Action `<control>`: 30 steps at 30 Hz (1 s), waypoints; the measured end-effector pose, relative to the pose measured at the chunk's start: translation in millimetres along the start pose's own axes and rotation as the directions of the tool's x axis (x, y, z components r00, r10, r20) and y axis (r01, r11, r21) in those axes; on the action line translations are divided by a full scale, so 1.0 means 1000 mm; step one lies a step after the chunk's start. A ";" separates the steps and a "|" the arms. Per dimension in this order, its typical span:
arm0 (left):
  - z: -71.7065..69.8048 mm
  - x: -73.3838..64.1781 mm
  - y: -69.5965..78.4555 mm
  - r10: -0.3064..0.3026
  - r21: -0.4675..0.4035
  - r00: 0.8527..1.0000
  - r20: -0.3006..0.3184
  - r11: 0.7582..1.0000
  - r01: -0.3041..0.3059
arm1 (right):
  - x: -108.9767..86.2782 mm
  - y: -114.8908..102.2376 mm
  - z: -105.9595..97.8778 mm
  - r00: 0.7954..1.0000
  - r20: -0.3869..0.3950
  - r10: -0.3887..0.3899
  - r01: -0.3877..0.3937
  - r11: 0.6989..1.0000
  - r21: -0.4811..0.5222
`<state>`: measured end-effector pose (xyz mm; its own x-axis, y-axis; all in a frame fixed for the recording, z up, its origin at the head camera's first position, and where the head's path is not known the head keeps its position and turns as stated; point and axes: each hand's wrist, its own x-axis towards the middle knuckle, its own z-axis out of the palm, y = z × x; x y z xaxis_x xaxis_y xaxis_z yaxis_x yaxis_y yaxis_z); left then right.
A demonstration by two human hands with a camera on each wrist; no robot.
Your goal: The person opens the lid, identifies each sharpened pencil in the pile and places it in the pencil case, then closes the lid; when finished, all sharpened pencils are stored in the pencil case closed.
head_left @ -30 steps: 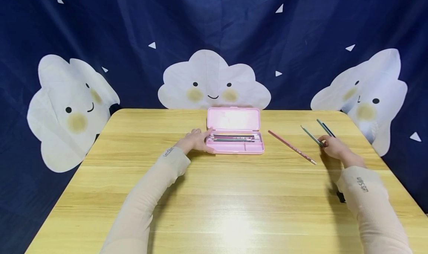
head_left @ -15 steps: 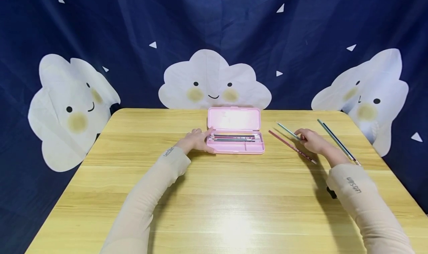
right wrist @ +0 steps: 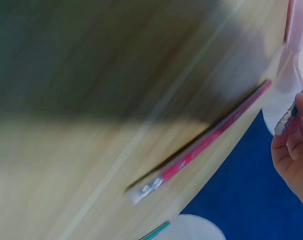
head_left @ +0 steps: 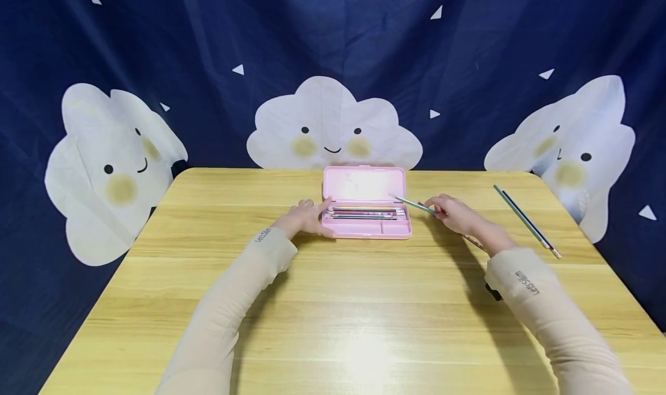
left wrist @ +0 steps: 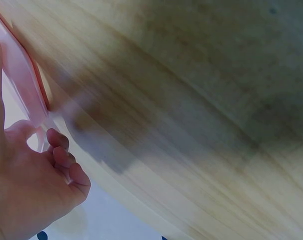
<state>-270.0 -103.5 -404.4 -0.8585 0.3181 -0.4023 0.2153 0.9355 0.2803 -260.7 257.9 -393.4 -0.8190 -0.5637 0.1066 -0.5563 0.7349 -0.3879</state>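
An open pink pencil case (head_left: 356,228) stands near the table's far edge, its lid raised at the back. Several pencils (head_left: 364,213) lie in its long rear compartment. My left hand (head_left: 306,218) grips the case's left end, thumb at the front corner, a finger at the hinge side. My right hand (head_left: 458,214) pinches a teal pencil (head_left: 413,203) near its eraser end; its tip reaches over the right end of the case. Beneath the right hand, a pink pencil (right wrist: 206,145) lies on the table, mostly hidden in the head view.
To the right, a green pencil (head_left: 517,213) and a dark blue pencil (head_left: 536,227) lie side by side on the wooden table (head_left: 322,302). A navy curtain (head_left: 333,30) with white clouds hangs behind the table.
My right hand has picked up the teal pencil from the right side and carried it left to the case, passing above the pink pencil. The left hand stays on the case.
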 end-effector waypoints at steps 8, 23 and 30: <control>0.000 0.000 -0.001 0.010 0.013 1.000 -0.004 1.000 -0.010 | 0.023 -0.018 0.017 0.997 0.021 -0.072 0.072 0.997 -0.012; -0.001 0.000 0.000 0.002 0.002 1.000 0.002 1.000 -0.002 | 0.067 -0.055 0.038 0.985 0.069 -0.159 0.160 0.987 -0.008; -0.001 -0.001 0.001 0.006 0.016 1.000 0.001 1.000 -0.006 | 0.080 -0.060 0.048 0.984 0.065 -0.167 0.168 0.986 -0.011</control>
<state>-269.5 -103.5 -402.7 -0.8568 0.3241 -0.4010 0.2279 0.9357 0.2693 -286.2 150.4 -405.4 -0.7035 -0.7021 0.1102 -0.6878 0.6335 -0.3545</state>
